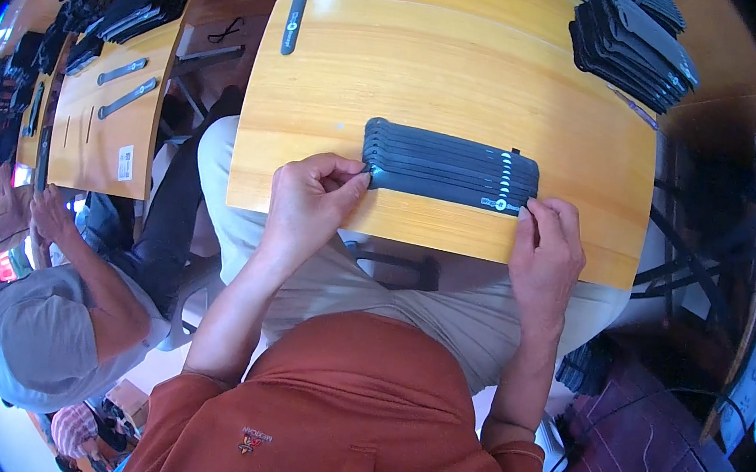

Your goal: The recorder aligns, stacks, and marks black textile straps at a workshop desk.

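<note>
A row of several flat black strips [450, 161] lies overlapped on the yellow wooden table [433, 67], each with a small round light mark near its right end. My left hand [307, 206] pinches the left end of the nearest strip [443, 190] between thumb and fingers. My right hand [545, 244] grips the right end of that same strip at the table's front edge.
A single black strip [298, 2] lies at the table's far left. A big pile of black strips [633, 42] sits at the far right. Another yellow table [110, 107] to the left holds more strips, with a seated person in a grey cap [35, 338] beside it.
</note>
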